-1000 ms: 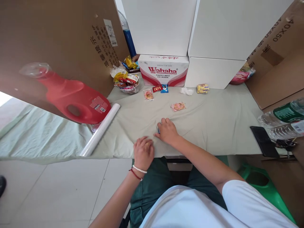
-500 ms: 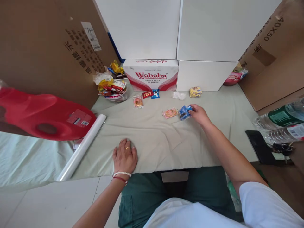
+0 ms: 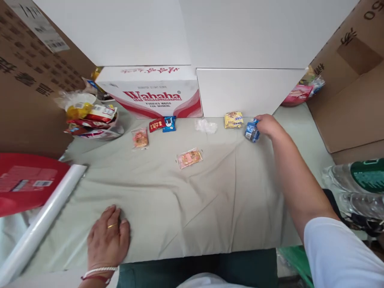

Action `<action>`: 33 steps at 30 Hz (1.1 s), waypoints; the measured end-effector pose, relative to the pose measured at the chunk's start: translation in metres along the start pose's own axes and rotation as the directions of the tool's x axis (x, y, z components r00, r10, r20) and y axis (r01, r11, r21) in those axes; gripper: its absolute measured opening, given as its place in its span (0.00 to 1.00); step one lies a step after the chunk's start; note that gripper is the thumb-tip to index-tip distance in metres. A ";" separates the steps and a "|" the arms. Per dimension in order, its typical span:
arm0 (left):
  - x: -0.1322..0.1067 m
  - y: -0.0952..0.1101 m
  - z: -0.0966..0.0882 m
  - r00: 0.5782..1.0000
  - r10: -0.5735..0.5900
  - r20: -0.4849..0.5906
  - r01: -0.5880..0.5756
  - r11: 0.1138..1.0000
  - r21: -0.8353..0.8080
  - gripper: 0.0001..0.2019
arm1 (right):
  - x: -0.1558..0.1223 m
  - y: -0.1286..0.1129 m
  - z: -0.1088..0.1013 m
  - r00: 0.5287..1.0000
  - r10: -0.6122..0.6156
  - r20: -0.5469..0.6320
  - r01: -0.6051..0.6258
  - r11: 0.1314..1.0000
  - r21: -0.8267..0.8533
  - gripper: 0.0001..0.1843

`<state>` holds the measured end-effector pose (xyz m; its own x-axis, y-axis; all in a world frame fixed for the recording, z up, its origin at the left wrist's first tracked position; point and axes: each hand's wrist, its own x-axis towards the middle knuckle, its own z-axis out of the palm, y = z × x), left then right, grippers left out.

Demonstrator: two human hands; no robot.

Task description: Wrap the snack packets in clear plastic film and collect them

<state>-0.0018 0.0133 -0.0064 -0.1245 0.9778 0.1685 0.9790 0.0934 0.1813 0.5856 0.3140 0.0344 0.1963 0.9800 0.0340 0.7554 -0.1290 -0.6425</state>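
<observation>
My right hand (image 3: 268, 125) grips a blue snack packet (image 3: 252, 130) at the back right of the cloth, just right of a yellow snack packet (image 3: 233, 120). My left hand (image 3: 108, 236) rests palm down near the front left edge, fingers stretched out and holding nothing. A pink clear-wrapped snack (image 3: 190, 158) lies mid-table. Farther left are another pink-wrapped snack (image 3: 140, 138), a red packet (image 3: 156, 125) and a small blue packet (image 3: 169, 124). Crumpled clear plastic (image 3: 206, 126) lies left of the yellow packet.
A white Wahaba box (image 3: 150, 94) and a white panel (image 3: 237, 90) stand at the back. A snack-filled bowl (image 3: 117, 130) is back left. A red jug (image 3: 30, 180) and white roll (image 3: 45, 220) lie left; plastic bottles (image 3: 364, 178) lie right.
My right hand has carried the blue packet to the right and back, away from the pink snack to beside the yellow packet. The view has shifted; my left hand still rests on the cloth.
</observation>
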 end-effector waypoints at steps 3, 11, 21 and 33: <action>-0.002 0.003 0.000 0.999 -0.028 -0.025 0.026 0.998 -0.060 0.35 | 0.022 -0.003 -0.006 0.989 0.073 0.126 -0.066 0.996 -0.058 0.09; 0.001 0.009 -0.004 0.996 -0.090 -0.009 0.089 0.995 -0.038 0.29 | -0.017 -0.043 -0.001 0.986 -0.036 -0.165 -0.018 0.948 -0.316 0.18; 0.021 -0.008 -0.013 1.000 0.019 0.002 -0.019 0.998 -0.068 0.17 | -0.296 -0.007 0.021 0.899 -0.399 0.180 0.427 0.889 -0.164 0.19; 0.288 -0.018 -0.004 0.991 -0.020 -0.134 -0.008 0.978 -0.207 0.12 | -0.360 -0.009 0.063 0.920 -0.355 -0.168 0.247 0.855 -0.456 0.22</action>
<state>-0.0556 0.2924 0.0433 -0.1646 0.9417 0.2935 0.9253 0.0443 0.3767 0.4685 -0.0280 -0.0204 0.0174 0.9217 0.3875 0.9793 0.0624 -0.1924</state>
